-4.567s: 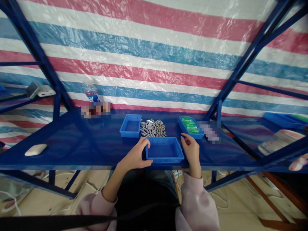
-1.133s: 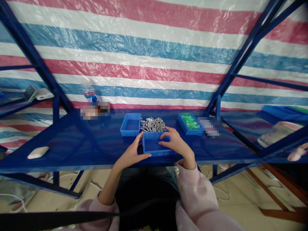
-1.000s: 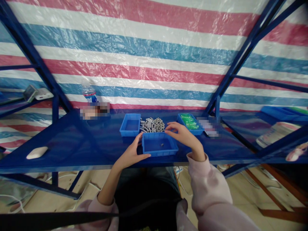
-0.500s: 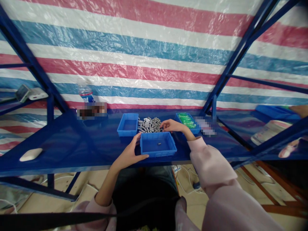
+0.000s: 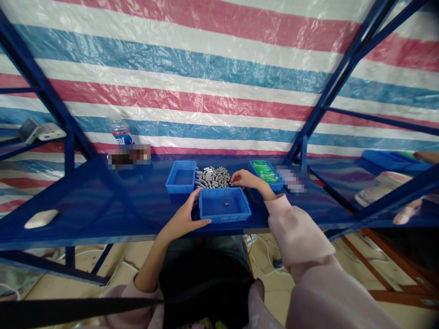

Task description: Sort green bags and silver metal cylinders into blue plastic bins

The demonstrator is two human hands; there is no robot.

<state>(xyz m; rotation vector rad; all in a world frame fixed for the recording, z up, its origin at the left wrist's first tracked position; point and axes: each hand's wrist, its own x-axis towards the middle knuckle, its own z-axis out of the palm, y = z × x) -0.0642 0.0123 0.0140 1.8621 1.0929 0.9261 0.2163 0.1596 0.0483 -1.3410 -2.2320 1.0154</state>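
My left hand grips the left end of a blue plastic bin, thumb along its front wall and fingers at the back left corner. One small metal piece lies on the floor of that bin. Behind it is a heap of small silvery metal cylinders and fittings. At the right edge of the heap, my right hand has its fingertips closed together; whatever lies between them is too small to make out. A second blue bin stands left of the heap, with nothing visible inside.
Right of my right hand stands a blue bin of green-wrapped items. A white rounded object lies on the left of the blue table. A bottle stands at the back. Another person's hand shows far right.
My right fingertips have shifted slightly at the edge of the metal heap. My left hand keeps its hold on the bin. The whole view has moved a little.
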